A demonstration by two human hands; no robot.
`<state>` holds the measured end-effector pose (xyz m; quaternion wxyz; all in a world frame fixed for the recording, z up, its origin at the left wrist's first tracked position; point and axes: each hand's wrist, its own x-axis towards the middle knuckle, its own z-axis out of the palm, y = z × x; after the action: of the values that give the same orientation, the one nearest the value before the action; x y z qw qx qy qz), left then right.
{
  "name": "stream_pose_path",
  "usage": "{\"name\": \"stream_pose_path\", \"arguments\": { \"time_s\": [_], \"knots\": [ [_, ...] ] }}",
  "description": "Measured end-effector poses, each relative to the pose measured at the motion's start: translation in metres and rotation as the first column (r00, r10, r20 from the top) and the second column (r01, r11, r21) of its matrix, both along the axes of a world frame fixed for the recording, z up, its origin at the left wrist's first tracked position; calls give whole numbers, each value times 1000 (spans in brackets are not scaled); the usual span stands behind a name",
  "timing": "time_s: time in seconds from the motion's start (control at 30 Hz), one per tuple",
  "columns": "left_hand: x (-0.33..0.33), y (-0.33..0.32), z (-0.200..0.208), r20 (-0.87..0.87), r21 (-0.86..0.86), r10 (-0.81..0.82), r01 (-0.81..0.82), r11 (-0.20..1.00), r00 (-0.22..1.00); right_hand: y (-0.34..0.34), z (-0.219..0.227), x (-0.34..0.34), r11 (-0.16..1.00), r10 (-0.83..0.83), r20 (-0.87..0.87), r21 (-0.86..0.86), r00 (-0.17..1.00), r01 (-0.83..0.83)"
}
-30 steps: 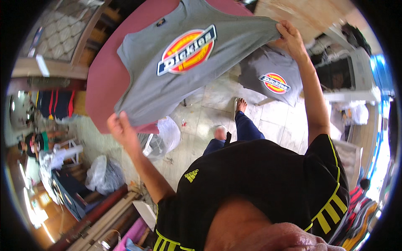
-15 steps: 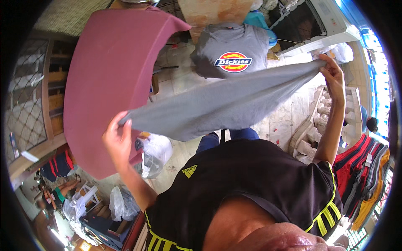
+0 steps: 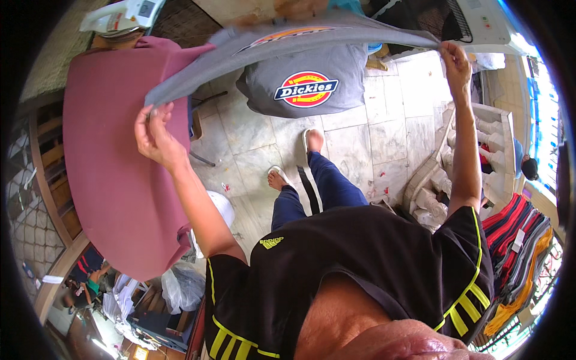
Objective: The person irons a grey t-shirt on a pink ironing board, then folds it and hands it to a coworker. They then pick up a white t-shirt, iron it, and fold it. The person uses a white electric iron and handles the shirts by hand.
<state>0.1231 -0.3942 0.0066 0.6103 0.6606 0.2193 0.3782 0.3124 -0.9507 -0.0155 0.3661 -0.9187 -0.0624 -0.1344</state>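
Note:
A grey T-shirt is stretched out in the air in front of me, billowing and blurred along its far side, part of a printed emblem showing on it. My left hand pinches its left end beside the maroon cloth. At its other end, the fingers of my right hand are closed on the cloth. Below the raised fabric lies a second grey T-shirt, with a red, yellow and blue emblem facing up. What supports that one is hidden.
On the left, a maroon cloth covers a long surface. A white baluster railing and hanging coloured garments are at right. A white appliance stands far right. Plastic bags lie lower left, and pale floor tiles show ahead.
Both hands have moved farther out and slightly left in view, lifting the grey T-shirt away from me. It now arcs over the second shirt, showing its emblem. My feet have come into view.

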Motion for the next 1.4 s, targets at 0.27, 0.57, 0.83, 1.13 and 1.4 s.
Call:
{"name": "stream_pose_path", "arguments": {
  "time_s": [0.27,0.57,0.83,1.13,1.4],
  "knots": [
    [-48,-14,-246,-317,-178,92,-154,972,944,-25,-223,-74,1000,-18,-249,-11,968,16],
    [-64,-32,-336,-504,-320,64,-254,913,862,-20,-286,-116,959,-9,-280,-274,960,-72],
    [-74,-26,-357,-492,-305,7,-180,935,871,-16,-284,-134,927,-62,-331,-369,942,-69],
    [-98,-84,-366,-628,220,-82,277,935,774,111,-272,-80,886,148,-319,-379,936,-269],
    [-250,-93,-364,-806,93,-57,222,971,590,305,-182,-135,676,726,-182,9,663,-737]
  ]
}}
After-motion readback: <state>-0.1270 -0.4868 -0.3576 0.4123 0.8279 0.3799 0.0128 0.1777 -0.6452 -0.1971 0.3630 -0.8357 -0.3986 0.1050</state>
